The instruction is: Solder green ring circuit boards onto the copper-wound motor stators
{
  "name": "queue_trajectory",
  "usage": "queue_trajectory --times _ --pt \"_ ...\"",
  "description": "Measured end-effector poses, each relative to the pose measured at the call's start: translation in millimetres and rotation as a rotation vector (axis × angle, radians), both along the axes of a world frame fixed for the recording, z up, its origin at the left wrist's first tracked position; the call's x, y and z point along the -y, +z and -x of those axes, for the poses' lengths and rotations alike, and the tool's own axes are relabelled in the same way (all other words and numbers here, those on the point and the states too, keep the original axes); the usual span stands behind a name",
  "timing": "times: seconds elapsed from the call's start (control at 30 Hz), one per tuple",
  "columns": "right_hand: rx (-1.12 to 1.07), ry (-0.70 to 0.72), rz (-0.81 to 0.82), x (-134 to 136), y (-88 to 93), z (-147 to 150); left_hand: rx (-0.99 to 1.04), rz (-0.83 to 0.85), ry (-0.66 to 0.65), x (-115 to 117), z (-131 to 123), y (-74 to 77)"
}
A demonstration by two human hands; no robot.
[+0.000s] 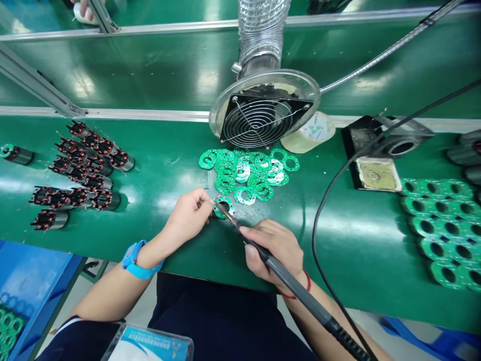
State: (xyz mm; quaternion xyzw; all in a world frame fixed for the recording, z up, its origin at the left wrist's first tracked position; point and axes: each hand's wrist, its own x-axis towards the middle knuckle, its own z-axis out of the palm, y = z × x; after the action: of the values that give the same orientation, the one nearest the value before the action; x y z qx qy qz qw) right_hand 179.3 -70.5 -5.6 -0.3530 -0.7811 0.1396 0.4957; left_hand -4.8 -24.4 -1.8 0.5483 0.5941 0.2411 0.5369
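My right hand (278, 250) grips a soldering iron (306, 296) by its dark handle. The iron's tip touches or almost touches a green ring-shaped circuit board (224, 204) in front of me, which seems to sit on a part mostly hidden under it. At the board's left edge, the fingers of my left hand (190, 213) are pinched together; what is between them is too small to make out. Just beyond lies a loose heap of green ring boards (244, 173).
Motor stators with copper windings (84, 165) stand to the left. A fume extractor fan (259, 118) hangs over the heap, beside a tape roll (310, 133). Right are a soldering iron stand with sponge (378, 173), rows of board-topped parts (445, 228) and the iron's black cable (319, 215).
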Motion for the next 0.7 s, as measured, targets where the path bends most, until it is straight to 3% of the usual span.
queue_trajectory --times 0.17,0.37,0.47,0.6,0.7 --pt "-0.054 -0.114 0.01 2.4 -12.6 -2.4 -0.231 -0.172 -0.026 3.0 -5.0 5.9" --pt "0.017 -0.161 0.196 -3.4 -16.8 6.6 -0.398 -0.319 -0.039 4.3 -11.6 9.0" --pt "0.135 -0.184 0.281 -9.7 -14.9 11.5 -0.329 -0.277 -0.037 3.3 -10.7 6.3" --pt "0.077 -0.158 0.414 -13.1 -20.2 14.1 -0.111 -0.237 -0.049 1.6 -0.9 1.3" --pt "-0.02 -0.183 0.481 -12.0 -24.6 14.5 -0.051 -0.336 -0.204 3.0 6.7 -1.7"
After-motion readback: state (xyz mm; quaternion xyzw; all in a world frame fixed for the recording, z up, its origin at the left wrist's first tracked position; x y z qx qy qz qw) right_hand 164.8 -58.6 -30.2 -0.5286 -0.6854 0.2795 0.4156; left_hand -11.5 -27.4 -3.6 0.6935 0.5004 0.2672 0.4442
